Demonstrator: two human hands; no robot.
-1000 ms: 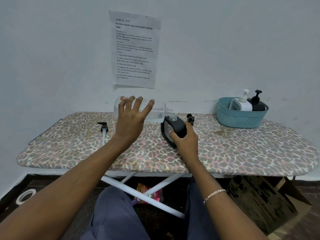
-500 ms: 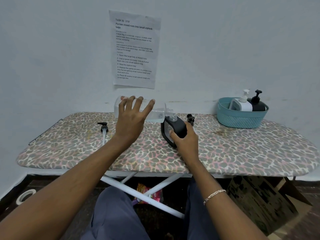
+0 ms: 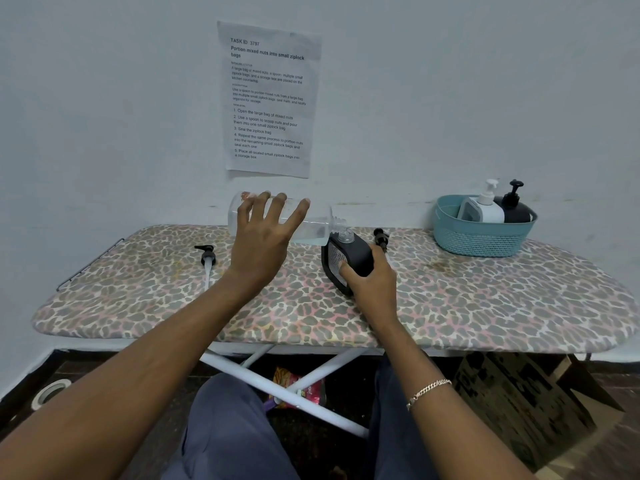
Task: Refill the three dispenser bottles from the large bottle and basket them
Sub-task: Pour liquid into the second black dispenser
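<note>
Just right of my left hand (image 3: 263, 244), whose spread fingers wrap the tipped bottle (image 3: 317, 225), its mouth meets the neck of the dispenser (image 3: 351, 256) my right hand (image 3: 370, 287) grips, so I judge this the third fill, two sitting in the basket (image 3: 481, 242) far right; next I'd level off and fit the pump (image 3: 381, 236) beyond that hand.

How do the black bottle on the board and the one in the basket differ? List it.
The board bottle has no pump, its neck open; the basket bottle wears its pump. The right hand grips the board bottle; the basket bottle sits untouched in the basket. Both are black.
</note>
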